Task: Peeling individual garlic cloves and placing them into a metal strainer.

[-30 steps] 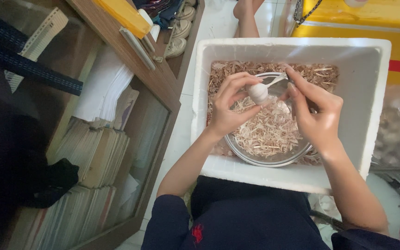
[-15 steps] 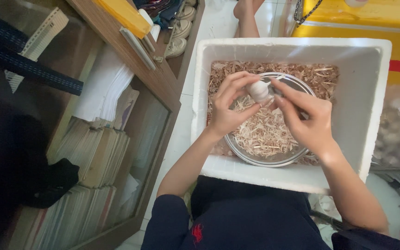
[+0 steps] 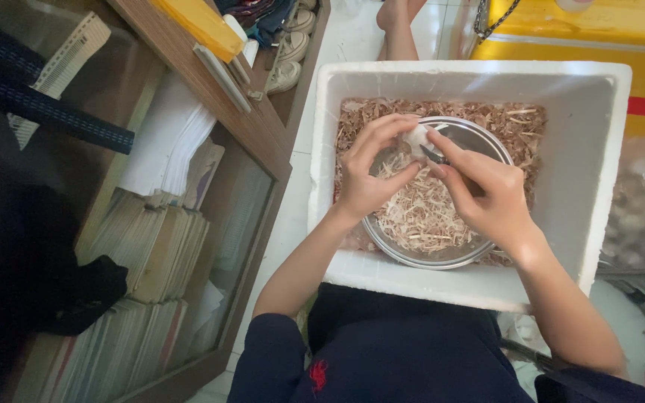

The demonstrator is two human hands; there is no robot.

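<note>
The left hand (image 3: 367, 175) curls its fingers closed around a small white bulb (image 3: 414, 139), while the right hand (image 3: 487, 195) pinches a dark little blade (image 3: 433, 155) against it, thumb and forefinger tight. Both hands hover over a round metal bowl (image 3: 479, 138) heaped with pale peelings. The bowl sits inside a white foam box (image 3: 599, 149) lined with brownish skins, beside a wooden bookshelf (image 3: 188, 89).

The person wore a dark navy short-sleeved cloth top (image 3: 404, 351). A small red embroidered emblem (image 3: 317, 375) sat on the top, near its left sleeve (image 3: 263, 366). Both forearms were bare below the top's sleeves, without rings or watch.
</note>
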